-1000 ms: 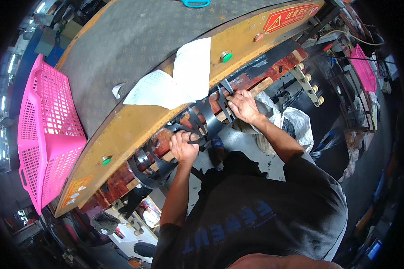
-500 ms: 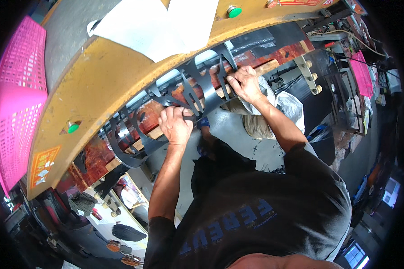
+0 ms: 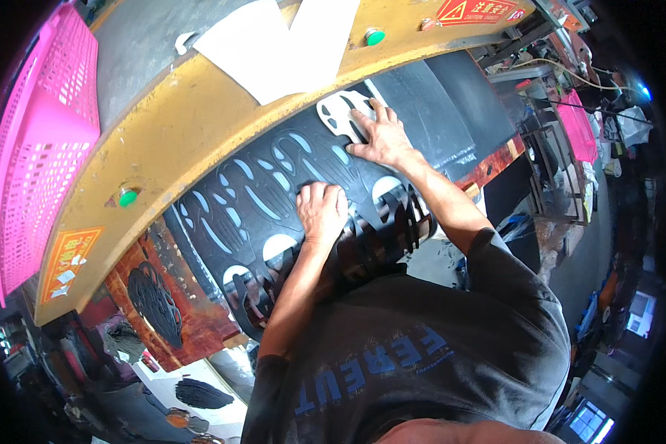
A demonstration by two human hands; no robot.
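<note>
A black sheet (image 3: 213, 166) with sole-like outlines and light slots cut in it lies across the worktable. My left hand (image 3: 322, 213) is closed near its middle, fingers curled on the sheet; what lies under them is partly hidden. The near part of the sheet, a cut-out lattice (image 3: 255, 296), bends down over the table's front edge. At the far side of the sheet lies a white cutting die (image 3: 334, 111), a flat frame with openings. Over its right part rests my right hand (image 3: 383, 137), open with fingers spread, touching the die and covering some of it.
The yellow press beam (image 3: 172, 137) spans the far side, carrying green buttons (image 3: 374, 37) and white paper (image 3: 244, 52). Pink baskets (image 3: 41, 170) stand at the left. A dark cut piece (image 3: 155, 303) lies on the reddish board (image 3: 192, 314) at the left end.
The black sheet has been drawn up over the table from its hanging position. Both hands moved farther in; my right hand let go of the sheet's edge and reached the white die, now in sight.
</note>
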